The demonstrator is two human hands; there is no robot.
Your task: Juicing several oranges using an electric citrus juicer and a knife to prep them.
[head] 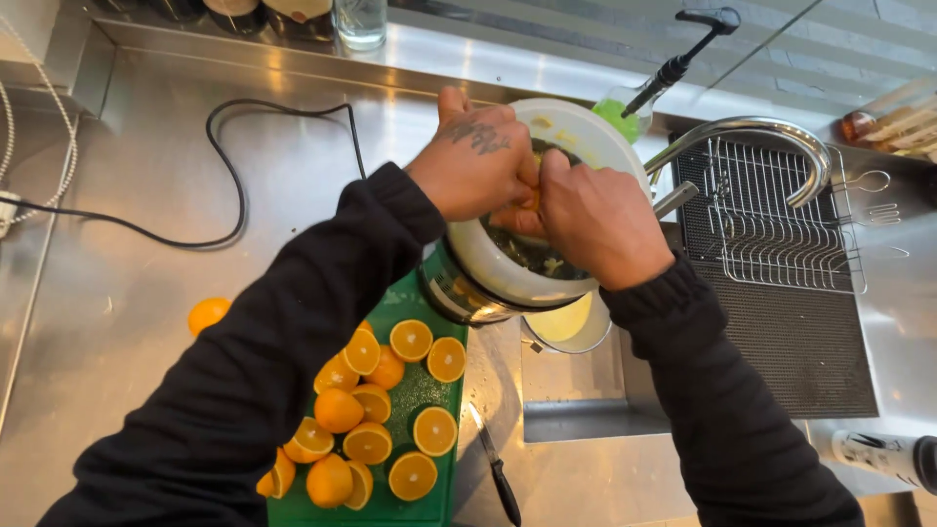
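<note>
- Both hands are pressing an orange half (528, 202) down into the white bowl of the juicer (508, 259), so the squeezing step looks to be in hand.
- The left hand (475, 161) is lying over the near-left rim of the juicer, its fingers curled and gripping the orange half from the left.
- The right hand (597, 222) is covering the right side of the juicer bowl, its fingers clenched against the same fruit from the right.
- The orange half is sitting at the middle of the juicer, between the two sets of fingertips, and only a thin orange sliver is showing between them.
- Judging from this, the next move is calling for steady downward pressure with a firm hold, since the wet peel could be slipping sideways.
- A green cutting board (430, 390) is lying just below-left of the juicer, carrying many cut orange halves (411, 340).
- A whole orange (207, 313) is resting well left of the juicer on the steel counter (127, 283).
- A black-handled knife (497, 472) is lying below the juicer, just beside the board.
- A pale cup (568, 325) is sitting under the juicer's lower right edge, and a curved tap (756, 132) is arching to the juicer's right.
</note>
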